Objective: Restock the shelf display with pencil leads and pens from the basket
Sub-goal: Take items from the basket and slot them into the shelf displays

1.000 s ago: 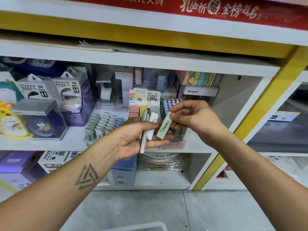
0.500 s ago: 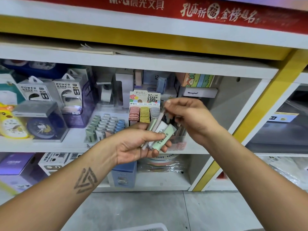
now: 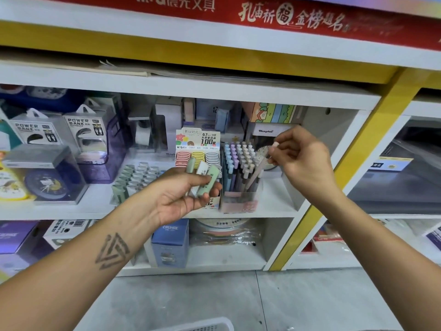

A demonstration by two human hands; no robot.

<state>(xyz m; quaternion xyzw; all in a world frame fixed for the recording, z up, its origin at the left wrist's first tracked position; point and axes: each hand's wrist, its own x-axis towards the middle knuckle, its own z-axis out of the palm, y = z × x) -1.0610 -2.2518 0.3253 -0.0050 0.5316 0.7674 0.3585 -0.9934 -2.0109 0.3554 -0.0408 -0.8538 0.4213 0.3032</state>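
My left hand (image 3: 183,194) grips a few flat pencil lead cases (image 3: 207,179), green and white, in front of the lead display box (image 3: 198,149) on the middle shelf. My right hand (image 3: 300,158) pinches the top of a beige pen (image 3: 256,174), which slants down with its tip in the clear pen holder (image 3: 241,187). Several pastel pens stand upright in that holder. The white basket (image 3: 202,326) shows only as a rim at the bottom edge.
Power bank boxes (image 3: 83,130) and a boxed clock (image 3: 45,175) stand at the left of the shelf. A tray of small green cases (image 3: 136,177) lies beside the lead display. A blue box (image 3: 170,242) sits on the shelf below. A yellow upright (image 3: 338,177) borders the bay.
My right hand left the green lead case in my left hand, drew the beige pen out of it and carried it right to the pen holder. The left hand stayed put.
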